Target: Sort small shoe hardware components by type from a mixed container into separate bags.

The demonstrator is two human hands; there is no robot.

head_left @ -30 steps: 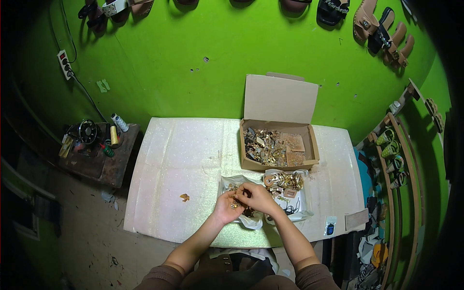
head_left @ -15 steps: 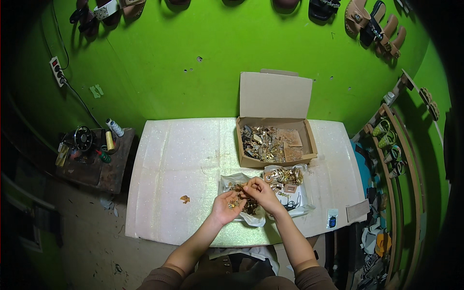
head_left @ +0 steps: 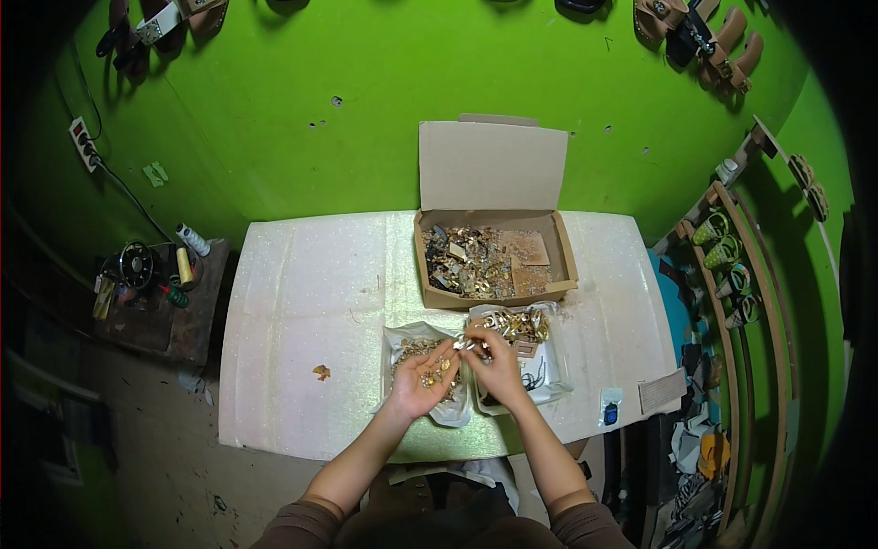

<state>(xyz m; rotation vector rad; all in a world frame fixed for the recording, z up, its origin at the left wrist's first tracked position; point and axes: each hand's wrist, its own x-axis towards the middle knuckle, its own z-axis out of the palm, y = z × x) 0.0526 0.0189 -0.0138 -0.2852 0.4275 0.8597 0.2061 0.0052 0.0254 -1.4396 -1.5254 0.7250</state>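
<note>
Palm up, my left hand (head_left: 416, 393) cups several small gold-coloured metal pieces (head_left: 435, 374) above a plastic-lined tray (head_left: 451, 418) of similar bits. My right hand (head_left: 497, 373) is closed in a pinch at the left fingertips, with a small shiny pale piece (head_left: 464, 343) in it; its exact kind is too small to tell. Partly under the right hand lies a second plastic-lined tray (head_left: 556, 392), holding gold buckle-like ornaments (head_left: 521, 323), a pinkish rectangular buckle (head_left: 526, 349) and thin black strands (head_left: 532, 379).
Behind the trays stands an open cardboard box (head_left: 498, 300) full of mixed metal bits. A brown scrap (head_left: 321, 372) lies left on the white table (head_left: 302, 302); a small blue-and-clear packet (head_left: 610, 407) and a grey textured piece (head_left: 661, 392) lie right. A sewing machine (head_left: 137, 265) stands at far left.
The view has shifted, so the scene sits further left. My left fingers have opened out more, showing the pieces on the palm. A shiny pale piece now shows in the right fingertips.
</note>
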